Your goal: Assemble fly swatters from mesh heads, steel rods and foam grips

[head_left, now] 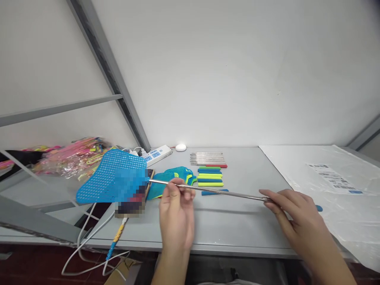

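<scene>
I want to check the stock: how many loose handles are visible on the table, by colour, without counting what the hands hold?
Red handle: 1
Green handle: 1
Yellow handles: 2
Blue handles: 3
Total: 7

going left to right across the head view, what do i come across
Pile of plastic-bagged items → blue mesh fly swatter head → power strip → white round device → thin metal rods → right hand → printed label
</scene>
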{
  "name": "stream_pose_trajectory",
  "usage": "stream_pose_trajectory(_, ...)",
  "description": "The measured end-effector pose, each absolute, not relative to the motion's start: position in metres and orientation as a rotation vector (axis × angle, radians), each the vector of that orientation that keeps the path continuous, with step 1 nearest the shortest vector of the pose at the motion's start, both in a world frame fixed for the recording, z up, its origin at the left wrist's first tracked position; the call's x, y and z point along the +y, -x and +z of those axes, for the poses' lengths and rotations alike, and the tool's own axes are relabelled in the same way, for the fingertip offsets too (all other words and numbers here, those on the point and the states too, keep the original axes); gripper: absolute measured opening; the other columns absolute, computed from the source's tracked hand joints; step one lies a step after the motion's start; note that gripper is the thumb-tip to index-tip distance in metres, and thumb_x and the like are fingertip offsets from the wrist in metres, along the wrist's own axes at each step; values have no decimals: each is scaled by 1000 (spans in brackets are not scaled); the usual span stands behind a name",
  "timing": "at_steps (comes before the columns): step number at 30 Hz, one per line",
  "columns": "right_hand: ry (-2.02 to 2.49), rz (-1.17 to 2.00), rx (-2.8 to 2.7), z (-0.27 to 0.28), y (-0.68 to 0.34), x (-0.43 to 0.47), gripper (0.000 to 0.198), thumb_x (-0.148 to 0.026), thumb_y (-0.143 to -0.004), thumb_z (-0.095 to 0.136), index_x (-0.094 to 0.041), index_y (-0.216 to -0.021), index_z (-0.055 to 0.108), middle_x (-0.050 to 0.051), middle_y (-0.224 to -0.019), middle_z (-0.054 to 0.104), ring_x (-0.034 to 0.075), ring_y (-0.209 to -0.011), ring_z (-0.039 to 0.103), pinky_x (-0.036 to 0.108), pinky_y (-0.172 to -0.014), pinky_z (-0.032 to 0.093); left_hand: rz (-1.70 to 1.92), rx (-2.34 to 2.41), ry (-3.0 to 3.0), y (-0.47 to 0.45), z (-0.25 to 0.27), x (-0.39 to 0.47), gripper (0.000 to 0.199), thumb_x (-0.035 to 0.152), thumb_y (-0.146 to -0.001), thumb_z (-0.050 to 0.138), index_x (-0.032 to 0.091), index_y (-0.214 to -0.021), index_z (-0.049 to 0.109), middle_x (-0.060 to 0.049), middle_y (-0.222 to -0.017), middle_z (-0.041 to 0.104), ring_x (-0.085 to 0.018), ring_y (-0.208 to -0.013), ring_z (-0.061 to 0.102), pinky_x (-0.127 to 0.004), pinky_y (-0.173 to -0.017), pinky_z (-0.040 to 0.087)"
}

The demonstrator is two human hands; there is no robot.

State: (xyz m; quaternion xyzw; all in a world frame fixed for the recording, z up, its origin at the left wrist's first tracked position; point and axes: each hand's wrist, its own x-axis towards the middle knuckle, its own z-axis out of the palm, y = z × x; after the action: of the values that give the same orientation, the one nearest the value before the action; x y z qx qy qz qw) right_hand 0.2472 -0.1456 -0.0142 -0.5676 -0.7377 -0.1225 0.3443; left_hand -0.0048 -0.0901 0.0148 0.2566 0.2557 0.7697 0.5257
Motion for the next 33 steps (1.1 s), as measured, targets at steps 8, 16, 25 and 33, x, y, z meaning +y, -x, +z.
stream_pose_trajectory(8, 1262, -310, -1989, 0, -213, -140, 12, -20, -95, 54, -24, -102, 63, -1, -74, 57, 13, -67, 54, 33, -79, 37, 1706, 702, -787, -30, -4, -114, 30, 46, -84, 69, 17, -81, 69, 0, -73, 53, -8, -62, 47, -21, -63, 42)
stream_pose_trajectory(16, 1226, -296, -2000, -1, -214, -136, 8, -18, -95, 55, -24, -94, 60, -4, -69, 60, 11, -63, 53, 36, -90, 33, 1876, 762, -674, 3, 10, -109, 26, 43, -83, 72, 17, -83, 68, 2, -73, 55, -4, -53, 43, -19, -57, 42)
stream_pose_trajectory(25, 1300, -433, -1936, 3, -236, -145, 6, -25, -95, 56, -26, -95, 62, -4, -73, 67, 11, -61, 60, 40, -98, 31, 1902, 675, -591, 28, 24, -94, 20, 35, -88, 67, 15, -85, 67, 5, -60, 49, -5, -50, 40, -20, -60, 49)
stream_pose_trajectory(33, 1368, -525, -1842, 4, -265, -147, 10, -30, -96, 55, -26, -92, 63, -3, -75, 68, 14, -65, 63, 44, -100, 29, 1964, 529, -562, 46, 51, -80, 15, 28, -93, 61, 16, -85, 65, 5, -70, 49, -4, -47, 32, -19, -50, 43)
